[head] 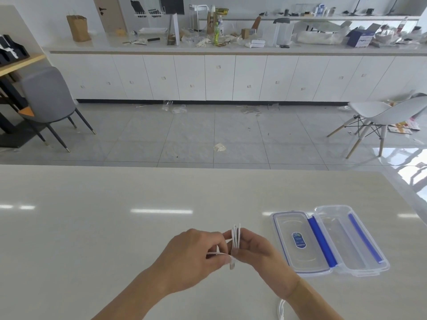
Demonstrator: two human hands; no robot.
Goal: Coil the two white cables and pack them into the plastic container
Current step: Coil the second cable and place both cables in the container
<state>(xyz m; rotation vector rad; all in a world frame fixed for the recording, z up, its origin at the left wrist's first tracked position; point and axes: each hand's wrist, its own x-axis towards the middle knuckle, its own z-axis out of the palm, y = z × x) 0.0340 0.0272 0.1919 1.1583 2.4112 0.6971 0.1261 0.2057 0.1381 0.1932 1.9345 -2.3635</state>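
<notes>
A white cable (236,236) is bunched into several loops and held above the table between both hands. My right hand (256,248) grips the loops from the right. My left hand (194,252) pinches the cable's loose end, and its plug (232,265) pokes out below my fingers. The second white cable (281,309) lies on the table under my right forearm, mostly hidden. The clear plastic container (353,241) sits open and empty to the right, with a blue strip inside. Its lid (300,243) lies flat beside it on the left.
The pale table (115,227) stretches wide to the left and far side. Beyond its far edge is a tiled floor, a grey chair (49,100) at left, a white chair (379,114) at right, and a cluttered counter along the back wall.
</notes>
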